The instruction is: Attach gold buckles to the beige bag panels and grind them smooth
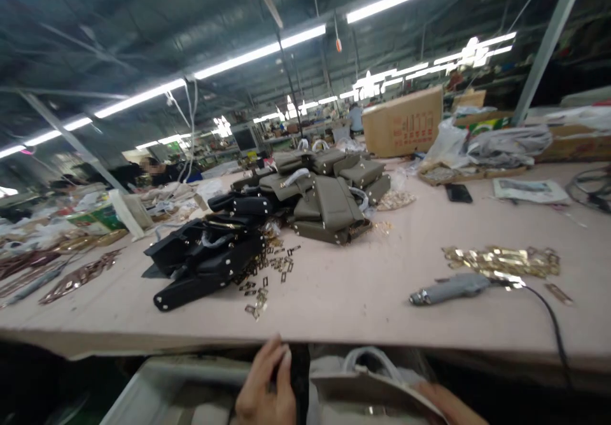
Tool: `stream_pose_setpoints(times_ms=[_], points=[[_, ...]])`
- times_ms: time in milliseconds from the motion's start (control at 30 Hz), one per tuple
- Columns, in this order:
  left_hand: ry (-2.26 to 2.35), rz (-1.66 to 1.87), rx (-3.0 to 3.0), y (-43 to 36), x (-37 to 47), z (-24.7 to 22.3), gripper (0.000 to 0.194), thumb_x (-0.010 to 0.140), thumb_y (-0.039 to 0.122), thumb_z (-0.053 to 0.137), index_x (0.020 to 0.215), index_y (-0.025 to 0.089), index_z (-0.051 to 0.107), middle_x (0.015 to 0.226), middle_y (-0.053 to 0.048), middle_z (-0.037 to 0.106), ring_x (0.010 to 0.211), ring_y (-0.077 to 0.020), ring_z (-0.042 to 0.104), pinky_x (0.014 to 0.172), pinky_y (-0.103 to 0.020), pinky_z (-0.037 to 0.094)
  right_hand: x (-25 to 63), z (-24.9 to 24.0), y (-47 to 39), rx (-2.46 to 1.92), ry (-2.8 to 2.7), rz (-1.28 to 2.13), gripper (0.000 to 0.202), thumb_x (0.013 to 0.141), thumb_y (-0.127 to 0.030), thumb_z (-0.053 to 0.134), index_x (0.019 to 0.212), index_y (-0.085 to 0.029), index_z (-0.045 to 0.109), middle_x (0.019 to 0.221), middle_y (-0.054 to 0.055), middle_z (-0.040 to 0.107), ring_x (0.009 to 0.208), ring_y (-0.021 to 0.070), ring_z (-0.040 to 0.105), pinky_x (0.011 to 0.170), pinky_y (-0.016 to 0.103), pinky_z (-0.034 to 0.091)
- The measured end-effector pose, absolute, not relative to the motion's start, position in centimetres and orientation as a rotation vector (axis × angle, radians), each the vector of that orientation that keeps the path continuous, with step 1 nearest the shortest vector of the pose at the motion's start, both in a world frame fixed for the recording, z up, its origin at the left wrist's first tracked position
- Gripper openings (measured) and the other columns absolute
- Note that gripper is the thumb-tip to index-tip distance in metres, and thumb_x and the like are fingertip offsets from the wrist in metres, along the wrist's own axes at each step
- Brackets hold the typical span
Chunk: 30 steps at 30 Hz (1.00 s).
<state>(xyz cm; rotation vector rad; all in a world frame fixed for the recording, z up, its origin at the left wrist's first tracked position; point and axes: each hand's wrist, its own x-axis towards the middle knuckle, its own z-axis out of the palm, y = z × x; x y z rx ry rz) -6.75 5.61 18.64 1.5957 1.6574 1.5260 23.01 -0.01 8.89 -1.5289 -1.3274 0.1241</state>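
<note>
At the bottom centre, below the table's front edge, my left hand (267, 380) is raised with its fingers bent close together; whether it holds anything small cannot be made out. To its right is a taupe bag (372, 393) with a wrapped handle. My right hand (446, 403) lies against the bag's right side, its fingertips hidden behind the flap. Black bags (205, 259) and a heap of taupe bags (334, 202) lie on the table, with small metal buckles (281, 264) scattered beside them.
A grey electric screwdriver (449, 289) with a black cable lies on the table (344, 310) at the right, near gold metal pieces (501, 261). A phone (459, 193) and a cardboard box (405, 123) are farther back. A pale bin (157, 380) stands below the table edge.
</note>
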Motion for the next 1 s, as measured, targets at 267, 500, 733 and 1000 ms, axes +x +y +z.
stream_pose_setpoints(times_ms=[267,500,733,1000], points=[[1.354,1.144,1.063,4.9,-3.2,18.7,0.051,0.085,0.052,0.072,0.112,0.009,0.073,0.071,-0.007,0.072,0.046,-0.0131,0.059,0.045,-0.024,0.051,22.9,6.2,-2.3,-1.255,-1.537,0.144,0.031,0.093,-0.008,0.064,0.117,-0.025,0.074,0.104,0.005,0.078,0.094,0.0211,0.075,0.086,0.036,0.063],[1.131,0.872,0.702,5.2,1.8,17.2,0.054,0.072,0.053,0.086,0.091,0.004,0.075,0.077,-0.018,0.078,0.06,-0.0223,0.075,0.054,-0.026,0.061,22.9,7.1,-1.8,-1.227,-1.568,0.153,0.033,0.093,-0.005,0.062,0.117,-0.025,0.073,0.103,0.005,0.077,0.094,0.022,0.074,0.084,0.037,0.061],[1.091,0.905,0.662,5.6,2.2,16.7,0.047,0.06,0.034,0.096,0.091,0.003,0.078,0.081,-0.018,0.08,0.066,-0.0242,0.077,0.058,-0.028,0.063,23.1,7.0,-1.4,-1.273,-1.496,0.193,0.025,0.094,-0.011,0.064,0.112,-0.025,0.076,0.102,0.006,0.078,0.092,0.0221,0.074,0.084,0.037,0.06],[1.103,1.128,0.772,3.8,3.2,13.6,0.044,0.064,0.031,0.095,0.096,0.007,0.077,0.082,-0.015,0.08,0.071,-0.0274,0.079,0.068,-0.034,0.066,23.4,7.2,-0.4,-1.496,-1.371,0.496,0.018,0.093,-0.03,0.07,0.108,-0.022,0.076,0.106,0.008,0.077,0.097,0.025,0.074,0.09,0.04,0.061]])
